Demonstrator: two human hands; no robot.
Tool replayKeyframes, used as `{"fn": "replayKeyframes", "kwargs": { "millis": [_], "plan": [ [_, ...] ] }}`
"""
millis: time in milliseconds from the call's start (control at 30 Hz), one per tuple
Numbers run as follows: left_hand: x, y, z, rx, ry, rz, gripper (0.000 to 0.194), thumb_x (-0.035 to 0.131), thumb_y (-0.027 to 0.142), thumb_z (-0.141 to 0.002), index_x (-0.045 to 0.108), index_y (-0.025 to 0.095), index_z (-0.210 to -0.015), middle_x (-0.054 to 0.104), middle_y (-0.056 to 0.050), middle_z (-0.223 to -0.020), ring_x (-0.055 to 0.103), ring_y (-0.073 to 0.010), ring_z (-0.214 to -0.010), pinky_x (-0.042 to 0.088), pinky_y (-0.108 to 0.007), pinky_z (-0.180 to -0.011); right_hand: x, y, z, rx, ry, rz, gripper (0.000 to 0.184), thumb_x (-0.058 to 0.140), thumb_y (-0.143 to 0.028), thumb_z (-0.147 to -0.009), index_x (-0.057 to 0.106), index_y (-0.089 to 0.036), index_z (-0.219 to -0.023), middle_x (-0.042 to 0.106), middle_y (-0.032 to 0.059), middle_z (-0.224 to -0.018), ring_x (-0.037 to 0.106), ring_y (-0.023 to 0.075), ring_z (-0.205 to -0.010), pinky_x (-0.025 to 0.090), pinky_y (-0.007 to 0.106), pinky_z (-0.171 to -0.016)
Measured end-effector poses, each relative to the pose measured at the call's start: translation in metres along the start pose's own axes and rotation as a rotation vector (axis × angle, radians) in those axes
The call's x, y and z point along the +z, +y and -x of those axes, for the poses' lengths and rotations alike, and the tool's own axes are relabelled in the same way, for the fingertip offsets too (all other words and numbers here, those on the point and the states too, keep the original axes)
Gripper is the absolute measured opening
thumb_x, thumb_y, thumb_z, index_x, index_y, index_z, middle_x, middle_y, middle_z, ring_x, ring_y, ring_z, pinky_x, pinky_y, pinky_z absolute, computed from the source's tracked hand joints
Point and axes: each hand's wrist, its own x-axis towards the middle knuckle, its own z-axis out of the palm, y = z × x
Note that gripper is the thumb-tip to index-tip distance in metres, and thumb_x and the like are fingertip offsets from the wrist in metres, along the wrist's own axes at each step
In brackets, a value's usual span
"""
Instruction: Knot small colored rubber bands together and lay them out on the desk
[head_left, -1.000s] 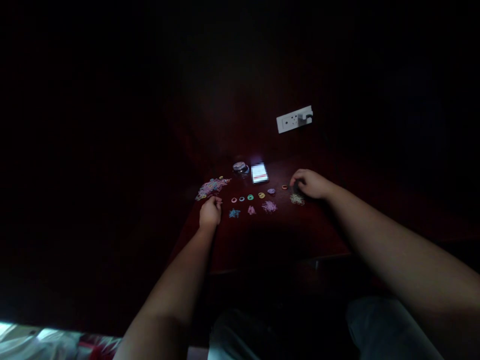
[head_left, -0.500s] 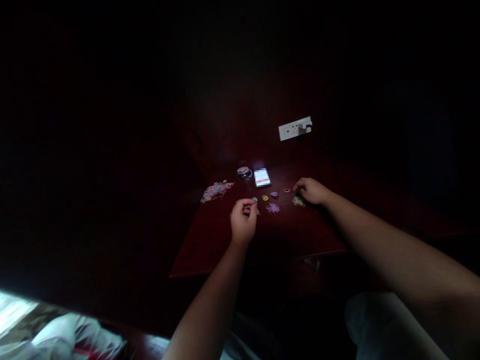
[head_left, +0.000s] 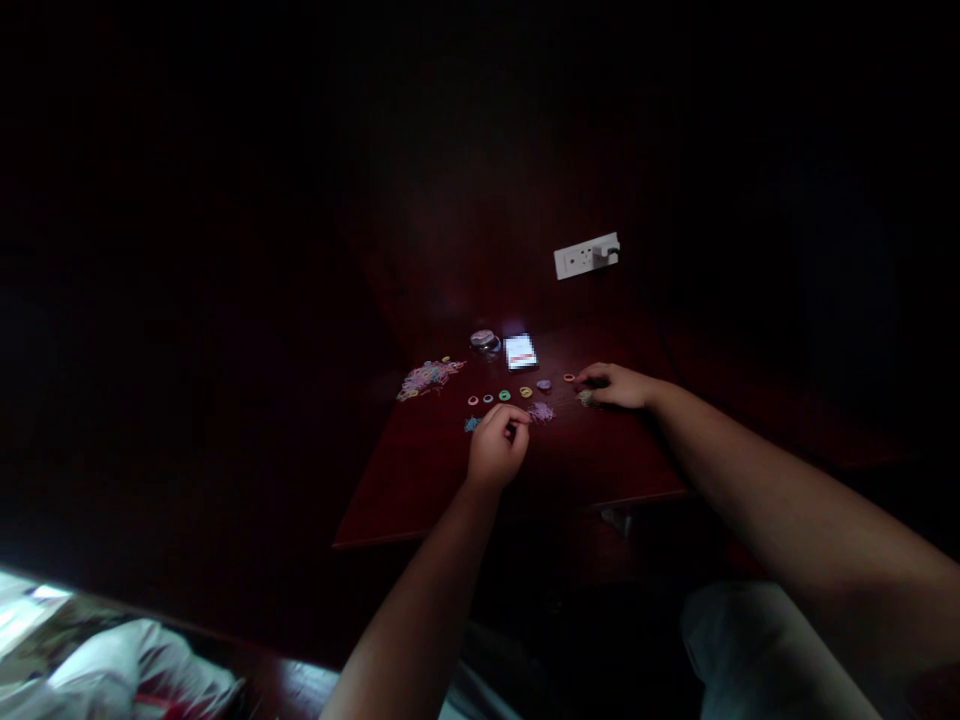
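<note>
A small pale-yellow pile of bands (head_left: 584, 399) lies on the right part of the tabletop (head_left: 420, 480), partly covered by the right hand (head_left: 624, 387). The thumb of this hand is at the pile, and the forefinger stretches to just beside an orange ring (head_left: 568, 378); thumb and forefinger are spread apart. A purple pile (head_left: 541, 411) lies to the left of the pale-yellow one, and the left hand (head_left: 495, 450) is bent with its fingertips at the near edge of this pile. The fingers of the left hand are curled, but I cannot tell whether they pinch a band. Just to the left of this hand, a blue pile (head_left: 472, 424) is partly hidden behind it.

Behind the piles, small rings make a slightly slanting row, which ends on the right with the orange one: from the left, a pink ring (head_left: 472, 401), a light-blue ring (head_left: 488, 398), a green ring (head_left: 505, 396), a yellow ring (head_left: 526, 392) and a lilac ring (head_left: 544, 385). Farther to the left is a larger heap of mixed colours (head_left: 429, 378). Behind the row there stand a round container (head_left: 484, 343) and, near it, a phone (head_left: 520, 352) with bright screen. Higher, on the dark red wall, is a white socket panel (head_left: 574, 261) with a plug (head_left: 604, 252) in it.
</note>
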Motion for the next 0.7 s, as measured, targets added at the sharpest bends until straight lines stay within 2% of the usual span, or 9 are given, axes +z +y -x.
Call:
{"fn": "replayKeyframes", "kwargs": {
  "millis": [67, 167, 267, 333, 433, 500, 633, 700],
  "plan": [
    [0.001, 0.000, -0.001, -0.003, -0.002, -0.006, 0.013, 0.053, 0.007, -0.081, 0.059, 0.019, -0.080, 0.067, -0.002, -0.087, 0.060, -0.0127, -0.076, 0.044, -0.022, -0.063, 0.001, 0.000, 0.000, -0.003, -0.008, 0.003, 0.025, 0.072, -0.019, -0.062, 0.076, -0.022, -0.087, 0.073, 0.0035, -0.106, 0.065, 0.0242, -0.099, 0.048, 0.029, -0.090],
    [0.002, 0.000, -0.001, 0.003, -0.018, -0.017, 0.013, 0.054, 0.007, -0.081, 0.059, 0.019, -0.081, 0.066, -0.002, -0.087, 0.060, -0.0126, -0.077, 0.045, -0.022, -0.064, 0.003, 0.002, -0.002, 0.002, -0.010, 0.003, 0.019, 0.064, -0.015, -0.069, 0.076, -0.019, -0.083, 0.074, 0.0048, -0.101, 0.066, 0.0213, -0.091, 0.049, 0.028, -0.086],
    [0.004, 0.001, -0.001, 0.031, -0.105, -0.020, 0.014, 0.054, 0.007, -0.082, 0.059, 0.019, -0.086, 0.064, -0.002, -0.089, 0.060, -0.0123, -0.078, 0.046, -0.022, -0.066, 0.002, 0.003, -0.003, 0.005, -0.002, 0.002, 0.025, 0.053, -0.012, -0.076, 0.074, -0.016, -0.088, 0.074, 0.0060, -0.091, 0.065, 0.0173, -0.075, 0.051, 0.028, -0.077],
    [0.006, 0.002, -0.001, 0.042, -0.154, -0.014, 0.012, 0.055, 0.009, -0.084, 0.059, 0.019, -0.089, 0.063, -0.003, -0.092, 0.060, -0.0121, -0.079, 0.047, -0.022, -0.067, 0.001, -0.002, -0.003, -0.009, 0.028, 0.009, 0.027, 0.050, -0.013, -0.078, 0.073, -0.015, -0.091, 0.073, 0.0065, -0.088, 0.064, 0.0170, -0.073, 0.050, 0.029, -0.075],
    [0.007, 0.002, -0.002, 0.026, -0.136, -0.010, 0.008, 0.060, 0.013, -0.083, 0.057, 0.019, -0.088, 0.060, -0.003, -0.092, 0.059, -0.0119, -0.079, 0.049, -0.022, -0.067, 0.001, -0.024, -0.001, -0.094, 0.076, 0.023, 0.024, 0.054, -0.015, -0.077, 0.072, -0.016, -0.093, 0.070, 0.0080, -0.098, 0.062, 0.0200, -0.089, 0.047, 0.032, -0.087],
    [0.008, 0.001, -0.002, 0.012, -0.109, -0.020, 0.009, 0.063, 0.014, -0.082, 0.055, 0.019, -0.084, 0.059, -0.002, -0.088, 0.058, -0.0114, -0.076, 0.049, -0.021, -0.065, 0.006, -0.046, 0.007, -0.193, 0.044, 0.024, 0.021, 0.060, -0.016, -0.074, 0.073, -0.017, -0.091, 0.068, 0.0074, -0.099, 0.061, 0.0206, -0.095, 0.045, 0.032, -0.090],
    [0.008, 0.001, -0.002, 0.027, -0.107, -0.038, 0.011, 0.065, 0.017, -0.082, 0.053, 0.019, -0.083, 0.058, -0.001, -0.085, 0.057, -0.0117, -0.075, 0.048, -0.021, -0.065, 0.028, -0.084, 0.036, -0.399, -0.126, 0.003, 0.022, 0.062, -0.019, -0.075, 0.072, -0.020, -0.095, 0.069, 0.0037, -0.090, 0.062, 0.0180, -0.085, 0.047, 0.028, -0.079],
    [0.008, 0.002, -0.001, 0.060, -0.134, -0.043, 0.010, 0.064, 0.019, -0.084, 0.054, 0.020, -0.083, 0.059, -0.002, -0.087, 0.057, -0.0125, -0.078, 0.049, -0.023, -0.067, 0.041, -0.091, 0.053, -0.410, -0.122, -0.021, 0.021, 0.059, -0.020, -0.079, 0.070, -0.018, -0.096, 0.069, 0.0040, -0.086, 0.061, 0.0175, -0.078, 0.046, 0.028, -0.073]
  ]
}}
